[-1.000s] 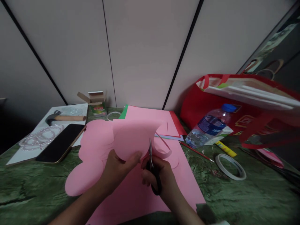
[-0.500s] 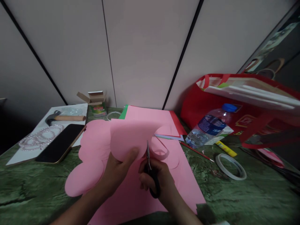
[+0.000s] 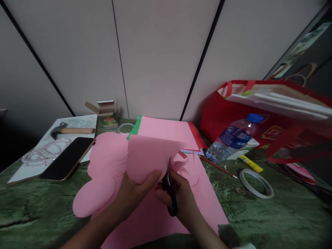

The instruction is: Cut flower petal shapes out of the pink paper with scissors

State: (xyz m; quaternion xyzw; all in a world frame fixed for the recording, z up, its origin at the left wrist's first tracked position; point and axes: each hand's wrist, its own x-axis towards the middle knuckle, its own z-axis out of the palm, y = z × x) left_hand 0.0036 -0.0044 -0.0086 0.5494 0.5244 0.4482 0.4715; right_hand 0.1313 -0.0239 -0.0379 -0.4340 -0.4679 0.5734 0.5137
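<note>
Between the thumb and fingers of my left hand (image 3: 138,192) is a sheet of pink paper (image 3: 149,155) with a curved lower edge, held up above the table. My right hand (image 3: 180,193) grips black-handled scissors (image 3: 169,188), their blades pointing up along the paper's right side. Curled pink offcuts (image 3: 183,162) hang or lie just beyond the scissors. Below both hands rests a large pink sheet (image 3: 160,221). To the left lie several cut pink shapes with rounded edges (image 3: 94,195), partly overlapping.
At left are a phone (image 3: 68,159), a hammer (image 3: 72,130), a bead string (image 3: 46,152) and an opened small box (image 3: 107,116). Stacked coloured sheets (image 3: 166,129) lie at the back. Rightward are a water bottle (image 3: 233,138), tape roll (image 3: 256,183), pencil (image 3: 218,166), glue stick (image 3: 250,164) and red bag (image 3: 215,114).
The held paper has shifted slightly right and turned. The scissors and my right hand have moved a little, and the long curled strip beside them looks differently placed.
</note>
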